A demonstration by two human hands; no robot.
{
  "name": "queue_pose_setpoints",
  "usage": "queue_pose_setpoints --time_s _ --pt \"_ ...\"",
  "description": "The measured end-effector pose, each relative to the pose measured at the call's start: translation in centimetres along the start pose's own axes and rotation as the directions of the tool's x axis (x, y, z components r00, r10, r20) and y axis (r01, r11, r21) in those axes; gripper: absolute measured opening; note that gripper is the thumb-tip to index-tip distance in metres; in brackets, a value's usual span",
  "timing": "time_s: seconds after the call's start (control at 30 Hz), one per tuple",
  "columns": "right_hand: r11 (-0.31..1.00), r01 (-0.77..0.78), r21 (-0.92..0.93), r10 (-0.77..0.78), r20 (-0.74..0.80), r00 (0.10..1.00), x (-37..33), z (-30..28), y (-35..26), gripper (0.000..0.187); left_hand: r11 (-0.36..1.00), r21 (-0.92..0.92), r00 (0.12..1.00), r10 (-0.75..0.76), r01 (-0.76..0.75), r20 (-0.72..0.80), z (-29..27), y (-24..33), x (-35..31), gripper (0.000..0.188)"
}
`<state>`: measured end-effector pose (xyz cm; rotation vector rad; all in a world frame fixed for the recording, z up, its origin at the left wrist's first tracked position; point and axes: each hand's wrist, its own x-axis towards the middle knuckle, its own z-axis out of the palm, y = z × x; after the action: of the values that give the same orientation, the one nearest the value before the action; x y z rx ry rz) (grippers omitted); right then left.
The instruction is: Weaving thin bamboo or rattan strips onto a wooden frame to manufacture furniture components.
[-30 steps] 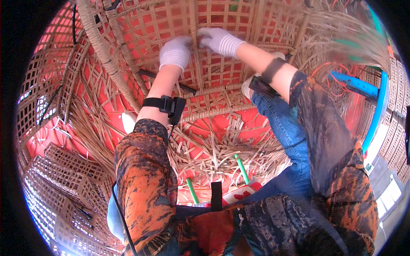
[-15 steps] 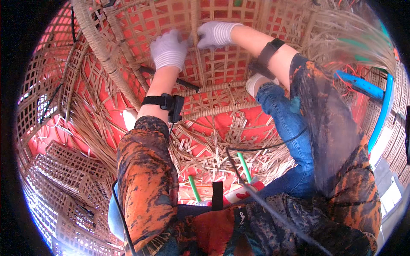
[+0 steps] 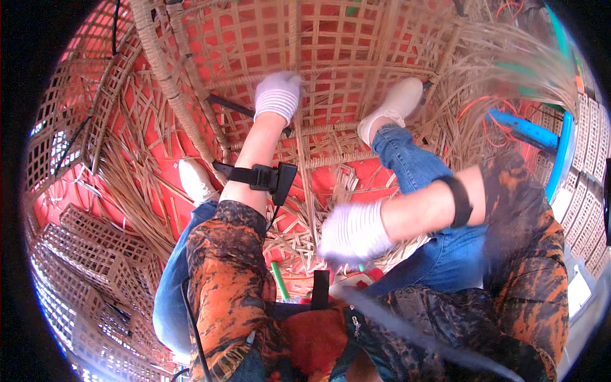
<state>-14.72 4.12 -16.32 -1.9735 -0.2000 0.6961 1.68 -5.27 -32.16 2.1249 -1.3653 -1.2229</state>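
Note:
A large woven cane lattice panel (image 3: pixel 251 44) with wrapped ribs leans in front of me. My left hand (image 3: pixel 277 97), in a pale glove with striped cuff, is at the panel's middle rib, fingers curled; what lies in them is hidden. My right hand (image 3: pixel 356 232), gloved alike and smeared by motion, is low near my lap, closed at the end of a long thin cane strip (image 3: pixel 305 184). That strip runs from the panel's lower middle down to the right hand. A black bar (image 3: pixel 230 105) lies across the panel beside my left wrist.
Loose cane strips (image 3: pixel 137 197) cover much of the red floor (image 3: pixel 153 153). Stacked lattice pieces (image 3: pixel 105 245) stand at the left. A blue bar frame (image 3: pixel 560 165) is at the right, with a blurred bundle of strands (image 3: pixel 509 54) above it. Green stool legs (image 3: pixel 279 280) show near my lap.
My right hand has swept from the panel down toward my lap, drawing the cane strip along. My left hand has shifted slightly right and down. The right shoe has come into fuller view.

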Motion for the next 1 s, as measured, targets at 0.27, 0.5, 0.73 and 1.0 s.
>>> queue_pose_setpoints --time_s 0.27,0.5,0.73,1.0 --pt "0.893 -0.339 -0.296 0.217 -0.376 0.901 1.5 -2.0 8.4 0.017 0.965 -0.258 0.978 -0.090 0.039 -0.186 3.4 -5.2 -0.3 0.029" --pt "0.615 -0.598 0.514 0.762 -0.583 0.283 3.7 -5.6 20.4 0.041 0.775 -0.631 0.976 -0.160 0.031 -0.149 4.7 -5.6 -0.4 0.026" --pt "0.579 -0.035 0.815 0.815 -0.576 0.070 6.9 -3.3 24.1 0.055 0.713 -0.698 0.988 -0.145 0.071 -0.048 3.6 -5.4 0.1 0.025" --pt "0.388 0.231 0.892 0.857 -0.441 0.267 5.8 -4.2 23.9 0.046 0.845 -0.535 0.990 -0.091 0.017 -0.112 2.9 -5.5 0.0 0.026"
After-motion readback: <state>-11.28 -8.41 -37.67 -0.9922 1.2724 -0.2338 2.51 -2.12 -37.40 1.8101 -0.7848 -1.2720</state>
